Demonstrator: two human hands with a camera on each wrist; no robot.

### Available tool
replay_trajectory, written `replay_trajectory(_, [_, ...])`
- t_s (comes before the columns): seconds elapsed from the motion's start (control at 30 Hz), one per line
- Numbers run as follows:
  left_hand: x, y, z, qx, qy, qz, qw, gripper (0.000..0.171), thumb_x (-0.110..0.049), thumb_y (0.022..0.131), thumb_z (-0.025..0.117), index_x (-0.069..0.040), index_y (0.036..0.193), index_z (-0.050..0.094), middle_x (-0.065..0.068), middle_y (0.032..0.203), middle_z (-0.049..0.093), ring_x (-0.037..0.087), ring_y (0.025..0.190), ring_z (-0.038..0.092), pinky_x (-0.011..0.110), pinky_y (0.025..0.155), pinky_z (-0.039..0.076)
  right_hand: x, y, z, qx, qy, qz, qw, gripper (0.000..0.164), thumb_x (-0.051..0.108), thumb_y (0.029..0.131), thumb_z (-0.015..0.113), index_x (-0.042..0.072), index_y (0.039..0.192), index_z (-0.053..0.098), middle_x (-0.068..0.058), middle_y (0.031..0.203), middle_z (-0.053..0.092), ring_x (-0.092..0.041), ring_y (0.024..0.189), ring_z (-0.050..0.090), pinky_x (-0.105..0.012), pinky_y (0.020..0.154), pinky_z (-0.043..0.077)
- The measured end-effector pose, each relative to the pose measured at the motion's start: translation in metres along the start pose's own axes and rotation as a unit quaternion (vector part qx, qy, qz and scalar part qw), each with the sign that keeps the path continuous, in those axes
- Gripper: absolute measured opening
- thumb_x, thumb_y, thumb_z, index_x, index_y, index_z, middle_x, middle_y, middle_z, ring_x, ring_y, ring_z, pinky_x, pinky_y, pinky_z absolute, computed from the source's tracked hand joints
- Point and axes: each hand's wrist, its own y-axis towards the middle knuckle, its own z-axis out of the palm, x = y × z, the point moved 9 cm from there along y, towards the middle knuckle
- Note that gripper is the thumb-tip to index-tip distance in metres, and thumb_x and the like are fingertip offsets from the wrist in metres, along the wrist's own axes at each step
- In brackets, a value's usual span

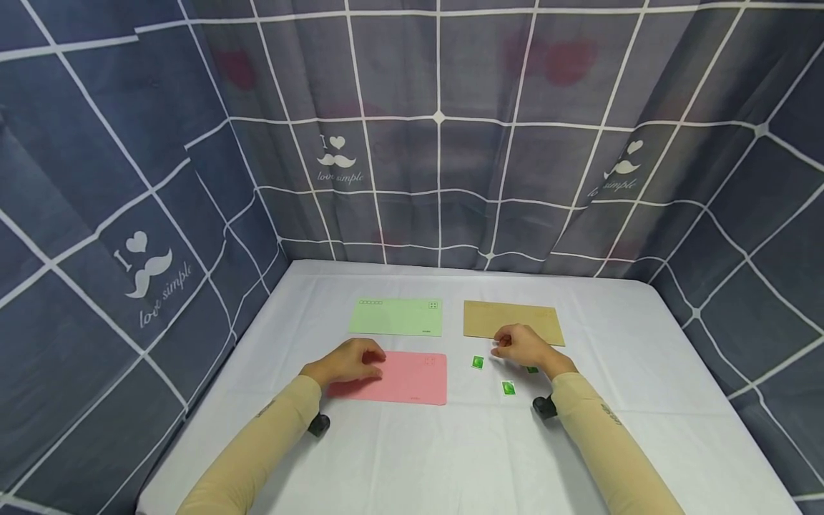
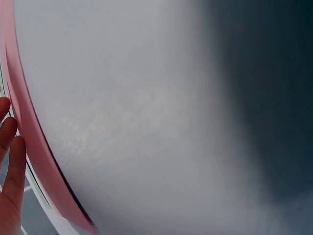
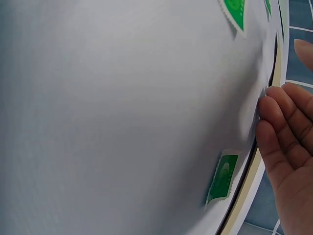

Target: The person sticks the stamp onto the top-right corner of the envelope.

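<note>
My left hand (image 1: pixel 350 360) is over the left part of a pink envelope (image 1: pixel 412 379), its fingers loosely bent. In the left wrist view, fingers (image 2: pixel 14 166) show beside the pink envelope's edge; whether they touch it I cannot tell. My right hand (image 1: pixel 524 346) hovers at the lower edge of a brown envelope (image 1: pixel 508 315), fingers relaxed and thumb apart, with nothing visibly held. Small green stamps lie around it: one stamp (image 1: pixel 478 363) to its left, another stamp (image 1: pixel 508 388) nearer me, and a third stamp (image 1: pixel 532 370) partly hidden beneath the wrist.
A light green envelope (image 1: pixel 395 317) lies behind the pink one, left of the brown one. Everything rests on a white-covered table (image 1: pixel 412 465). Dark grid-patterned curtains (image 1: pixel 399 157) enclose the back and both sides. Each wrist carries a small black camera (image 1: pixel 544 407).
</note>
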Motion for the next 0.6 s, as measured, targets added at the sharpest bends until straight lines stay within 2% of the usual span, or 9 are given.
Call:
replay_trajectory(0.23, [-0.0032, 0.0004, -0.0006, 0.000, 0.021, 0.010, 0.9997, 0.033, -0.022, 0.083, 0.082, -0.011, 0.112, 0.072, 0.000, 0.113, 0.071, 0.022, 0.113, 0.063, 0.043, 0.103, 0.050, -0.0003, 0.0000, 0.0016, 0.000, 0.007, -0.001, 1.000, 0.032, 0.017, 0.085, 0.079, -0.004, 0.108, 0.069, -0.005, 0.089, 0.068, -0.015, 0.079, 0.057, -0.029, 0.071, 0.049])
replay_trajectory(0.6, [-0.0091, -0.0004, -0.0017, -0.001, 0.026, 0.022, 0.9994, 0.034, -0.021, 0.082, 0.083, -0.010, 0.112, 0.072, 0.002, 0.114, 0.071, 0.024, 0.113, 0.062, 0.045, 0.103, 0.049, -0.0010, -0.0005, 0.0054, 0.008, 0.011, 0.003, 1.000, 0.028, 0.016, 0.085, 0.080, -0.001, 0.105, 0.070, -0.004, 0.088, 0.066, -0.014, 0.079, 0.056, -0.029, 0.072, 0.050])
